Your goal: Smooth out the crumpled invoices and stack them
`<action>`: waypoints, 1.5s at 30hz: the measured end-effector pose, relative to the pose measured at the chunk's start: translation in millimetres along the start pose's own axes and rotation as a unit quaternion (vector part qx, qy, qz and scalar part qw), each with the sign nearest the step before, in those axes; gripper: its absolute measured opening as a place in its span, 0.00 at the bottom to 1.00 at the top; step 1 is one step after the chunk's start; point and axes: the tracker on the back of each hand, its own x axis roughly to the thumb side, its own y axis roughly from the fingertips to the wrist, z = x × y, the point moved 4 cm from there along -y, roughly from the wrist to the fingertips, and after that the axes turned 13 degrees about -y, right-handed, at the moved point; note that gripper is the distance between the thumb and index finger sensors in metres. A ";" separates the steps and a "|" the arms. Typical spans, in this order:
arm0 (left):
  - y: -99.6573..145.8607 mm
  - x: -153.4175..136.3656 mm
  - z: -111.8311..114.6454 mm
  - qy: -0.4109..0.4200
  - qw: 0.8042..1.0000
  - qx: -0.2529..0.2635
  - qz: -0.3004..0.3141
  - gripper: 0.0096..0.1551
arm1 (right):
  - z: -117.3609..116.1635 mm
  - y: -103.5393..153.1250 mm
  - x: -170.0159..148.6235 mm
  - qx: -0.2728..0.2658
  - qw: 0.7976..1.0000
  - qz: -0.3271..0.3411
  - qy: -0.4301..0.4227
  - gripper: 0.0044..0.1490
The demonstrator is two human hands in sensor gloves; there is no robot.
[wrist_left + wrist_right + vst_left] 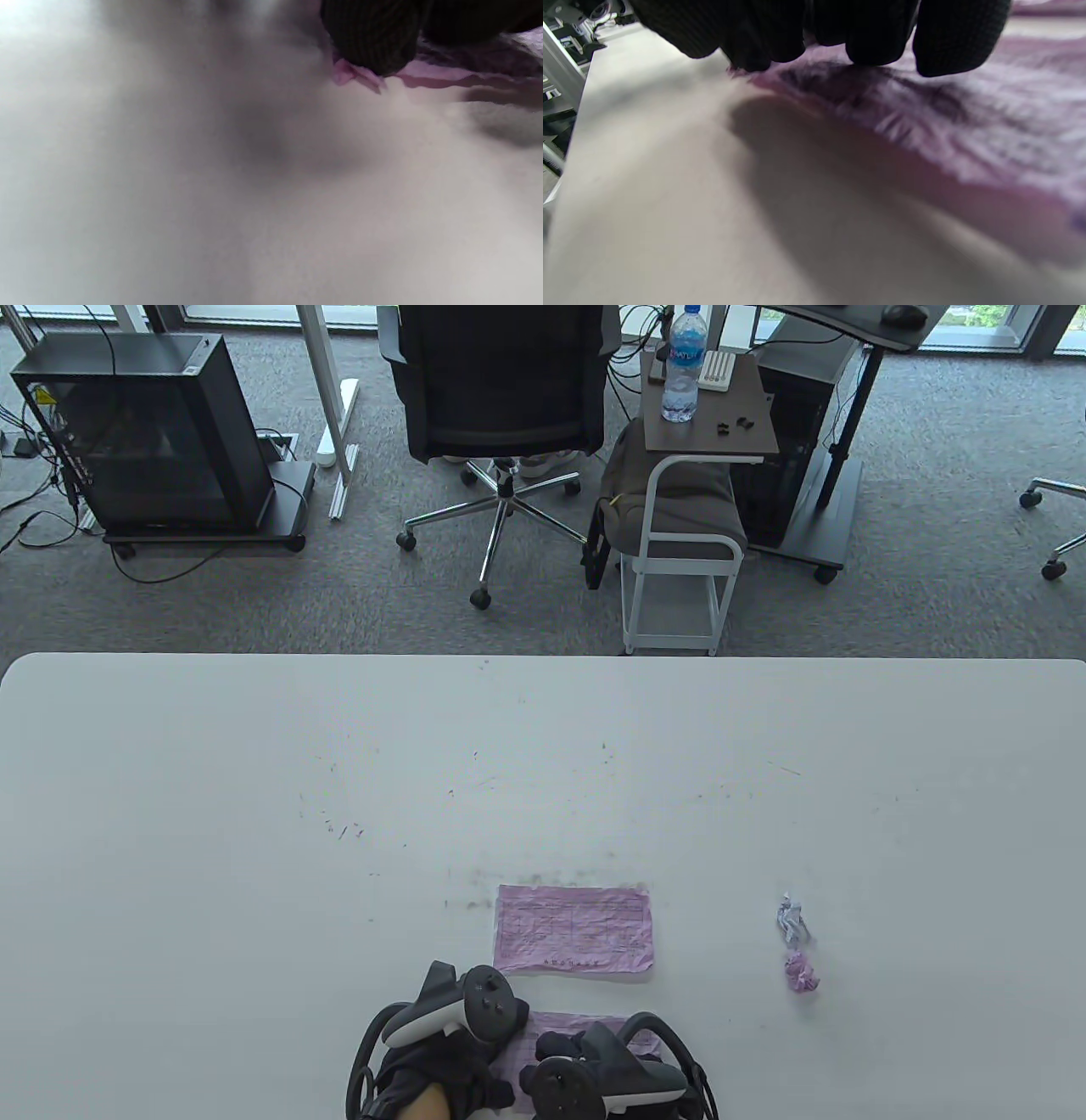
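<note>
At six o'clock on the bench (pixel 254 780), both hands (pixel 543 1060) press a pink invoice (pixel 585 1027) flat, fingers (pixel 874 38) down; one flattened sheet (pixel 574 929) lies ahead, two crumpled balls (pixel 796 943) remain at three o'clock.

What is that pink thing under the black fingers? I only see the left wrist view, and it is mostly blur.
Observer: It is a pink invoice lying on the white table, with both hands on it.
Operator: Both hands? I see only one fingertip.
Observer: Yes. The right hand has its fingertips down on the sheet, beside the left hand.
Operator: Is any paper already done?
Observer: One flattened pink invoice lies just beyond the hands.
Operator: Anything left to flatten?
Observer: Two crumpled balls sit off to the right, a whitish one and a pink one.
</note>
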 end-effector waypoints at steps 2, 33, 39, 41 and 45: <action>0.0 0.2 -0.1 0.000 1.000 0.000 0.000 0.49 | -1.3 1.1 -2.6 0.018 1.000 -0.010 -0.003 0.36; -0.3 0.4 0.4 0.002 1.000 0.002 0.003 0.49 | 59.4 59.4 -83.8 -0.245 0.941 -0.215 -0.093 0.30; -0.7 0.3 0.2 0.002 1.000 0.002 0.005 0.49 | 39.3 51.1 -101.0 -0.182 0.942 -0.253 -0.122 0.42; -0.8 0.3 0.1 0.001 1.000 0.002 0.005 0.49 | 32.0 46.5 -103.3 -0.158 0.949 -0.237 -0.134 0.45; -0.9 0.4 0.0 -0.001 1.000 0.002 0.005 0.49 | 31.7 42.8 -103.5 -0.162 0.952 -0.249 -0.077 0.47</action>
